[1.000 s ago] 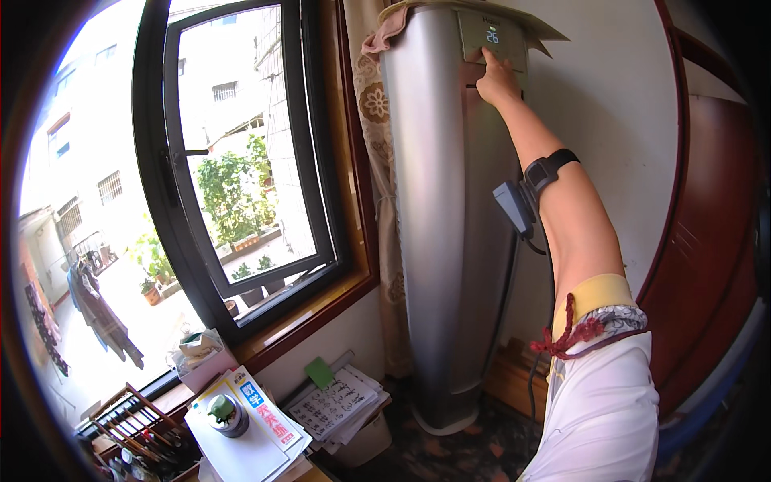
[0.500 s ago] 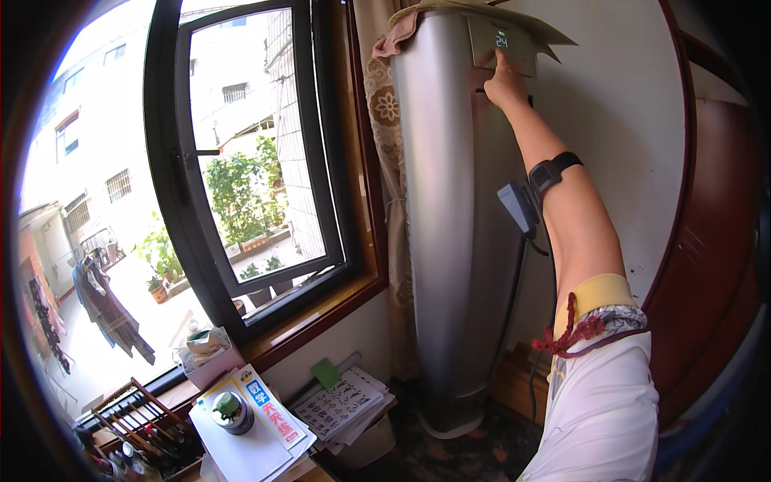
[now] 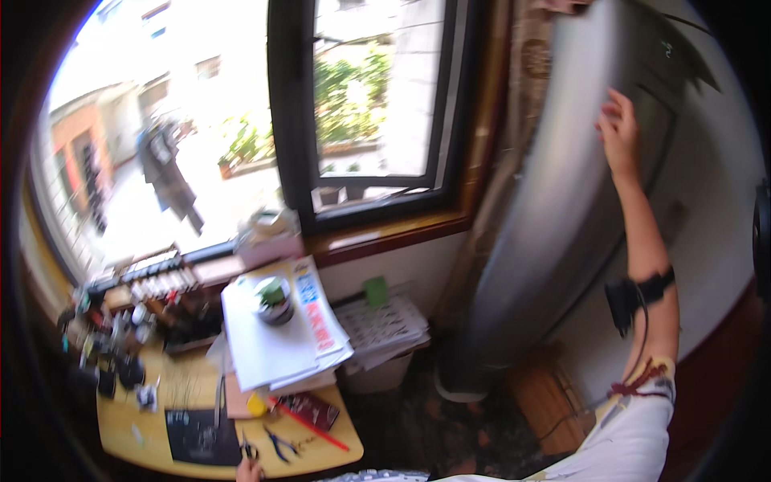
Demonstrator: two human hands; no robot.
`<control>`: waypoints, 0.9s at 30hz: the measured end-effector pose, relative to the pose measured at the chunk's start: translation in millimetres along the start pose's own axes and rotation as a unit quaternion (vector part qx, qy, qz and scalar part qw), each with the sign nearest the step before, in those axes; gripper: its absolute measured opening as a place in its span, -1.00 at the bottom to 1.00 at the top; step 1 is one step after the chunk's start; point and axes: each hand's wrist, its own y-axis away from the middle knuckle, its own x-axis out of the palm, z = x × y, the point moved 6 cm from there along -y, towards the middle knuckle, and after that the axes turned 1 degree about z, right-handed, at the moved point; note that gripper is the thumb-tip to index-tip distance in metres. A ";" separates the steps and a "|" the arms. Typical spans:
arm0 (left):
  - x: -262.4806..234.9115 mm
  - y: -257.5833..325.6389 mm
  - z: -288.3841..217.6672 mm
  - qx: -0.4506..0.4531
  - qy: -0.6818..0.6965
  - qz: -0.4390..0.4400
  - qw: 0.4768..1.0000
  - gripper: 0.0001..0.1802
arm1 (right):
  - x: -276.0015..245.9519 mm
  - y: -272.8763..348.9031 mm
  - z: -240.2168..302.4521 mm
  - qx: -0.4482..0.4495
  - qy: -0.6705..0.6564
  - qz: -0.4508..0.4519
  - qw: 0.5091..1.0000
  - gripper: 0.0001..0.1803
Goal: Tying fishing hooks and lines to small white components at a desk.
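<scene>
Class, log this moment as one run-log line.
right hand: open, by tall grey unit | left hand: barely visible at desk edge | window: open

Looks like a lived-in room of a home, doubling as a hobby corner. At ten to twelve o'clock, a dark-framed window (image 3: 365, 120) opening onto neighbouring houses and laundry (image 3: 165, 173) hung outside; at one o'clock a patterned curtain (image 3: 526, 72) beside a tall silver standing air conditioner (image 3: 546, 241). At seven to eight o'clock, a small yellow desk (image 3: 173, 386) cluttered with stacked papers (image 3: 265, 341), a potted plant (image 3: 275, 299), pliers (image 3: 279, 443) and small tools; patterned tile floor (image 3: 450, 434) at six.
</scene>
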 end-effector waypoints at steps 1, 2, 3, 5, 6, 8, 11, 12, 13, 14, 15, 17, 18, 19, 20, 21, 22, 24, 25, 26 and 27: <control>6.7 36.3 -55.5 -0.033 -0.005 0.002 0.999 -0.84 | 31.8 42.1 21.9 0.030 -0.034 0.075 0.996 -0.49; -4.5 31.8 -54.5 -0.008 -0.025 0.000 1.000 -0.81 | 33.1 85.8 21.5 0.052 -0.034 0.123 0.990 -0.52; -7.0 29.7 -61.7 -0.005 -0.065 -0.013 0.998 -0.80 | 48.3 136.1 34.5 0.073 -0.053 0.163 0.983 -0.54; -5.3 37.6 -63.2 -0.039 -0.044 0.000 0.998 -0.79 | 88.4 234.0 57.1 0.074 -0.079 0.253 0.961 -0.57; -3.8 37.1 -62.2 -0.044 -0.044 0.012 0.998 -0.78 | 101.4 281.9 68.9 0.076 -0.095 0.294 0.948 -0.62; -3.0 35.5 -61.7 -0.051 -0.048 0.025 0.997 -0.77 | 125.4 374.1 105.2 0.173 -0.144 0.377 0.899 -0.76; -9.5 33.8 -72.6 -0.057 -0.012 0.074 0.996 -0.78 | 142.9 514.8 157.6 0.272 -0.220 0.445 0.824 -0.87; -12.2 33.4 -71.5 -0.053 0.002 0.094 0.994 -0.78 | 143.8 548.3 186.1 0.285 -0.236 0.464 0.805 -0.89; -13.6 32.9 -72.1 -0.060 0.017 0.121 0.991 -0.79 | 143.8 576.9 215.6 0.309 -0.261 0.481 0.778 -0.91; -14.3 34.2 -72.7 -0.074 0.050 0.156 0.984 -0.82 | 141.5 603.0 242.4 0.326 -0.279 0.498 0.754 -0.90; -16.1 35.6 -71.9 -0.060 0.063 0.182 0.979 -0.84 | 137.6 625.7 265.6 0.336 -0.291 0.506 0.739 -0.90; -16.9 36.1 -66.7 -0.048 0.082 0.231 0.968 -0.87 | 131.5 656.2 304.2 0.370 -0.298 0.514 0.715 -0.90; -18.5 37.7 -62.9 -0.050 0.086 0.252 0.963 -0.87 | 129.3 673.0 320.0 0.382 -0.301 0.513 0.707 -0.90; -21.1 38.8 -67.4 -0.035 0.089 0.271 0.958 -0.86 | 127.7 686.6 334.6 0.389 -0.288 0.510 0.712 -0.91; -21.6 39.6 -68.2 -0.039 0.141 0.301 0.942 -0.87 | 130.1 697.7 347.0 0.398 -0.284 0.505 0.711 -0.91; -24.2 37.9 -69.0 -0.028 0.156 0.323 0.933 -0.87 | 133.6 709.5 359.3 0.411 -0.283 0.505 0.704 -0.91; -26.3 37.7 -69.6 -0.020 0.173 0.346 0.922 -0.88 | 135.9 722.9 372.3 0.426 -0.280 0.507 0.695 -0.92; -29.6 38.1 -76.9 -0.004 0.231 0.391 0.891 -0.87 | 151.0 742.4 399.0 0.426 -0.299 0.501 0.692 -0.91; -32.4 35.0 -78.5 0.004 0.241 0.404 0.883 -0.86 | 163.9 750.4 413.8 0.457 -0.340 0.477 0.669 -0.90; -31.7 32.6 -78.7 0.000 0.289 0.422 0.859 -0.87 | 175.9 757.7 426.0 0.488 -0.378 0.452 0.644 -0.90; -32.7 28.8 -76.7 0.005 0.300 0.432 0.851 -0.88 | 189.2 757.0 439.6 0.462 -0.392 0.457 0.651 -0.91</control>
